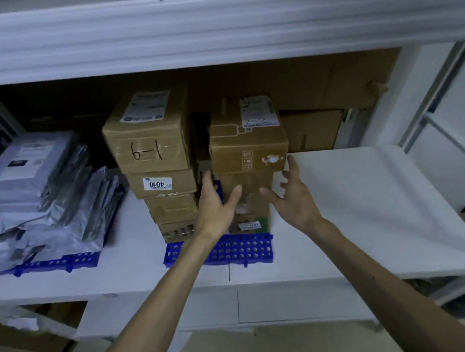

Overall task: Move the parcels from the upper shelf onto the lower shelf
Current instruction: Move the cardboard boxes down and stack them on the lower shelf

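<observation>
Forearms reach in: L hand and R hand both open, fingers spread, nothing held. Lower shelf: brown box tops stack on blue mat, mid front edge. Box just above and between hands, both abt equally near. Long axis looks front-to-back, label twd rear.

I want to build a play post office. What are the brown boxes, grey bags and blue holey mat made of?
The brown boxes look like matte cardboard, with shiny tape across one. The grey bags seem thin plastic: glossy and crinkled. The blue mat looks like hard moulded plastic, with round holes.
</observation>
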The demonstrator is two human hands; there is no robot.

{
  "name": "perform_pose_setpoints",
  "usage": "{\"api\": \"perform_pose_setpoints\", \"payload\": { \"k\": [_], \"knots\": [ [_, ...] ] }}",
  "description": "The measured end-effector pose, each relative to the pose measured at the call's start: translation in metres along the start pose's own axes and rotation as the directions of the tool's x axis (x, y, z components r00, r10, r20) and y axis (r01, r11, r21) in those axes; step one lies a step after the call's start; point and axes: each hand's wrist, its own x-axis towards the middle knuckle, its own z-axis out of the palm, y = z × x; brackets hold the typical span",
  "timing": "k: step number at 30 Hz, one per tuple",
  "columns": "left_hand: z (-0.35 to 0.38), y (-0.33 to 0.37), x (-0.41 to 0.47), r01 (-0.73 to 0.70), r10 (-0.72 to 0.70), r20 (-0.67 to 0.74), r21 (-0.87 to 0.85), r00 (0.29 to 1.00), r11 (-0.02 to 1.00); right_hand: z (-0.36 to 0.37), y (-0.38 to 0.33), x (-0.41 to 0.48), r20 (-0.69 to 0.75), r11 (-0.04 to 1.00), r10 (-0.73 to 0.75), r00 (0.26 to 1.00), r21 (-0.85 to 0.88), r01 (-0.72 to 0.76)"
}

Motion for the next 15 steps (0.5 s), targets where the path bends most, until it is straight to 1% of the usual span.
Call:
{"api": "perform_pose_setpoints", "payload": {
  "k": [3, 5, 8, 12, 15],
  "knots": [
    [-0.003, -0.003, 0.007, -0.006, 0.007, 0.076, -0.018, 0.997, 1.000, 0.010, 0.000, -0.003, -0.026, 1.000, -0.011, 1.000, 0.022, 0.012],
    [-0.005, -0.008, 0.011, -0.010, 0.012, 0.100, -0.015, 0.995, 1.000, 0.016, 0.001, -0.005, -0.021, 1.000, -0.008, 1.000, 0.029, 0.008],
    [-0.009, -0.012, 0.013, -0.014, 0.015, 0.085, -0.018, 0.996, 1.000, 0.020, 0.003, -0.004, -0.022, 1.000, -0.020, 1.000, 0.004, 0.020],
    [-0.011, -0.014, 0.015, -0.025, 0.024, 0.100, 0.005, 0.995, 1.000, 0.021, 0.006, 0.002, -0.041, 1.000, -0.019, 0.999, -0.025, 0.018],
    [-0.012, -0.017, 0.015, -0.025, 0.024, 0.109, 0.012, 0.994, 1.000, 0.022, 0.015, 0.003, -0.053, 0.999, 0.015, 0.998, -0.045, -0.018]
  ]
}}
